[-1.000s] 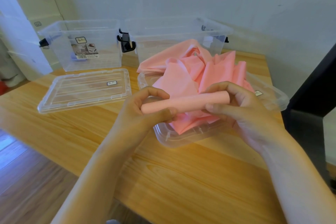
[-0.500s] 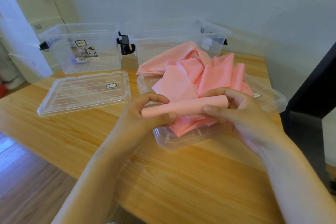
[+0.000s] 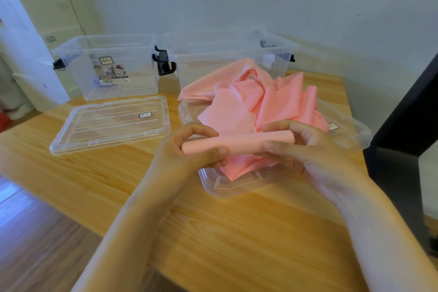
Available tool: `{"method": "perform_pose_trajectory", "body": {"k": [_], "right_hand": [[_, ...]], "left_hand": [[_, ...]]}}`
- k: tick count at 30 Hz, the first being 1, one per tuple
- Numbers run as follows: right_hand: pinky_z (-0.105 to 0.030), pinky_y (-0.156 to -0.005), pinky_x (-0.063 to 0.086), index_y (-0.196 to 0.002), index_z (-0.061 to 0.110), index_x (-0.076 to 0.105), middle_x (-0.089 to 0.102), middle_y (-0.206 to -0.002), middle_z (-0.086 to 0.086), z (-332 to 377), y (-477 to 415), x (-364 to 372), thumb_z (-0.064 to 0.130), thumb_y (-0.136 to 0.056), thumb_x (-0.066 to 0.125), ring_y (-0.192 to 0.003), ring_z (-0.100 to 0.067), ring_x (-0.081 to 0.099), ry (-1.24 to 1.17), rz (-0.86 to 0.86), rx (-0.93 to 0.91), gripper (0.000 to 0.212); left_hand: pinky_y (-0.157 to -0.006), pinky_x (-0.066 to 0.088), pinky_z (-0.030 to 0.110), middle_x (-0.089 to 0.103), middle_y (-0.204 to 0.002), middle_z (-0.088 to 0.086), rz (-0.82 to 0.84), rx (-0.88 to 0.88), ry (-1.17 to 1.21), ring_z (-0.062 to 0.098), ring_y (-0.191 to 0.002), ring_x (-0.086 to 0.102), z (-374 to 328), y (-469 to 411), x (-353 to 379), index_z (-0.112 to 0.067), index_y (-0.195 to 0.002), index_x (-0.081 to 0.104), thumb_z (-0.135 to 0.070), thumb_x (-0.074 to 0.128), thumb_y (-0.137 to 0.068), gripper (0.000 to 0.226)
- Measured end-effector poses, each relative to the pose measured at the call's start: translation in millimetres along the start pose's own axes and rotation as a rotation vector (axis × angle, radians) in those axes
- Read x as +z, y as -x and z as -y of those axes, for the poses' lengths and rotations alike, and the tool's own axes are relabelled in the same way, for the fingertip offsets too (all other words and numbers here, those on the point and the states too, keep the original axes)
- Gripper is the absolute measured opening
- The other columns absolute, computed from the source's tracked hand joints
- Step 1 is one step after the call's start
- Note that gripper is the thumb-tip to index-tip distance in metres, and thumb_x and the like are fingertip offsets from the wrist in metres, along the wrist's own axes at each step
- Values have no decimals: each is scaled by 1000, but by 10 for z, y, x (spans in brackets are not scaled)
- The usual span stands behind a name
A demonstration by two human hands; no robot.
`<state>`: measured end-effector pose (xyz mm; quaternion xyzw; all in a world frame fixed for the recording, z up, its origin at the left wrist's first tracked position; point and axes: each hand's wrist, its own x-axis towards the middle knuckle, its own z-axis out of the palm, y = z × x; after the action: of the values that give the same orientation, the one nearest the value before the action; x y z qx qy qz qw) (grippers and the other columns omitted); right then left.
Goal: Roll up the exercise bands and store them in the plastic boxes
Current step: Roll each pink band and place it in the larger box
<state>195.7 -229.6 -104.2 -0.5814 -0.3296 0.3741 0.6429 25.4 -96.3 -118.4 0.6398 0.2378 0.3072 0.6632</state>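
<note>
Curled fingers (image 3: 201,128) are gripping a rolled pale-pink rubber exercise band (image 3: 239,141).
The left hand (image 3: 189,152) and right hand (image 3: 317,152) are each clasping one end above the loose pink bands (image 3: 272,102) heaped on a clear plastic lid (image 3: 227,185); even tension should be stopping it loosening.

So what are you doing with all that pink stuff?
A person is rolling up exercise bands. The left hand and right hand grip a pink band rolled into a tube, above a pile of loose pink bands heaped on a clear lid. Two clear plastic boxes stand open behind; the roll is not in one yet.
</note>
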Motion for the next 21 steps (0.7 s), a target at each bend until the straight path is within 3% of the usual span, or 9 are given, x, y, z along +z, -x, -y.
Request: {"method": "perform_pose_trajectory", "body": {"k": [7, 11, 17, 21], "right_hand": [[-28, -70, 58, -109, 5, 64, 74, -90, -11, -13, -2, 6, -2, -71, 71, -81, -23, 73, 24, 2, -33, 39], [-38, -78, 57, -110, 4, 64, 73, -94, -15, -29, -4, 19, -3, -72, 72, -83, -29, 72, 28, -42, -37, 39], [-37, -73, 53, -108, 4, 63, 74, -90, -11, -28, 1, 65, -2, -73, 72, -80, -30, 73, 15, -84, -54, 37], [-27, -61, 55, -105, 6, 65, 74, -81, -6, -15, 24, 81, -1, -74, 74, -72, -20, 72, 50, -106, -85, 33]], "left_hand": [[-71, 59, 25, 74, -87, 12, 4, -38, 31, 24, -72, 71, 23, -19, -12, -9, -98, 67, -21, 77, -62, 39], [-69, 58, 23, 75, -90, 13, 42, -56, 33, 26, -77, 73, 26, -23, -37, -11, -98, 66, -17, 78, -60, 41], [-66, 58, 24, 74, -92, 16, 40, -59, 30, 27, -76, 72, -2, -6, -69, -10, -99, 65, -16, 78, -60, 41], [-62, 58, 26, 74, -94, 15, 3, -44, -28, 26, -76, 73, -4, 25, -56, -11, -97, 65, -19, 80, -61, 40]]}}
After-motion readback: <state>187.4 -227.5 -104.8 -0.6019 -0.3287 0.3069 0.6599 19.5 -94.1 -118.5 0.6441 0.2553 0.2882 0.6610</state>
